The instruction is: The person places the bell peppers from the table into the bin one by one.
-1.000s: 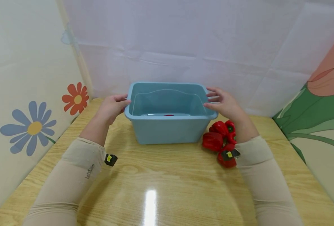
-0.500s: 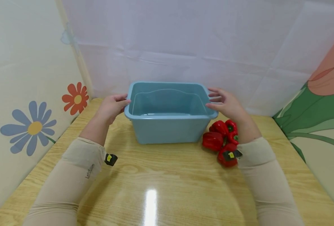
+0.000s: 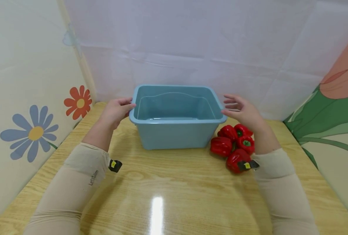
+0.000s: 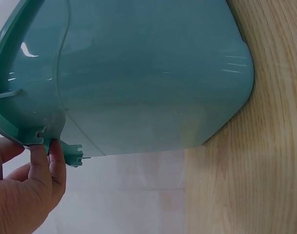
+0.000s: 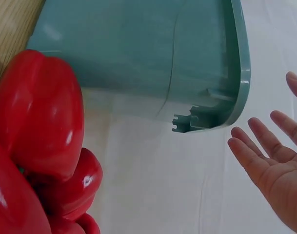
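A blue-green plastic bin (image 3: 176,135) stands upright on the wooden table. My left hand (image 3: 115,112) grips its left rim; in the left wrist view, the thumb lies on one side of the rim (image 4: 3,105) and curled fingers on the other. Just off the right rim, my right hand (image 3: 242,111) is held with fingers spread and slightly bent, holding nothing. The right wrist view shows a gap between the fingertips (image 5: 236,142) and the bin edge. Several red bell peppers (image 3: 221,146) are clustered by the bin's right front corner, below my right wrist.
A white sheet (image 3: 174,42) hangs right behind the bin. Flower-patterned panels (image 3: 35,133) flank the wooden table (image 3: 168,176) at left and right. A dark wrist camera (image 3: 247,165) overlaps the nearest pepper in the head view.
My right hand has moved right, away from the bin's rim, uncovering more of the peppers. A small red patch inside the bin is out of sight now. The left hand stays put.
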Demonstrator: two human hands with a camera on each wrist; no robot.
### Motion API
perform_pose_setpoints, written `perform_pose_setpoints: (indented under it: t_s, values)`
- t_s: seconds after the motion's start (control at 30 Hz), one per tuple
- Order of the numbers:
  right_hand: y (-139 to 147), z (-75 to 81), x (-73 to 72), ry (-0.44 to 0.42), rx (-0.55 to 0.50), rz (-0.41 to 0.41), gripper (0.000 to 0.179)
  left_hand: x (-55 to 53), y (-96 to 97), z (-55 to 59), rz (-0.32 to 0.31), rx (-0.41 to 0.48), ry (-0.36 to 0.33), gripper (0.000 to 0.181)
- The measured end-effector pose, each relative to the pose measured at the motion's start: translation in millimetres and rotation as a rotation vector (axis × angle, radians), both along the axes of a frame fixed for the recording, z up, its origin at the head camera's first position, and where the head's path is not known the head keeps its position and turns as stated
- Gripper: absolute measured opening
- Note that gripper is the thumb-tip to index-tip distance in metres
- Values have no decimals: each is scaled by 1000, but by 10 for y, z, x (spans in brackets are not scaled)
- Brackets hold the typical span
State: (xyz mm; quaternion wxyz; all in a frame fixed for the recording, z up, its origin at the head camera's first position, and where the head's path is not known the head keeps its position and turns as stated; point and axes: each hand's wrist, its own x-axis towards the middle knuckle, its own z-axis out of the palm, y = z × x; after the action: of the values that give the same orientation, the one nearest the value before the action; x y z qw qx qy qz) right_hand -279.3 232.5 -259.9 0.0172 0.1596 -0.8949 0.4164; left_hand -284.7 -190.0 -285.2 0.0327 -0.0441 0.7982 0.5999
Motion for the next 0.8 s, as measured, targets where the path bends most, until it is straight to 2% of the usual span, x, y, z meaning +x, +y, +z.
perform_pose_setpoints:
  t_s: [0.43, 0.8]
  values:
    - [219, -58, 102, 2, -5, -39, 63, -2, -4, -6, -5, -12, 1, 50]
    - [445, -184, 162, -31, -6, -73, 64, -13, -7, -16, -3, -12, -1, 48]
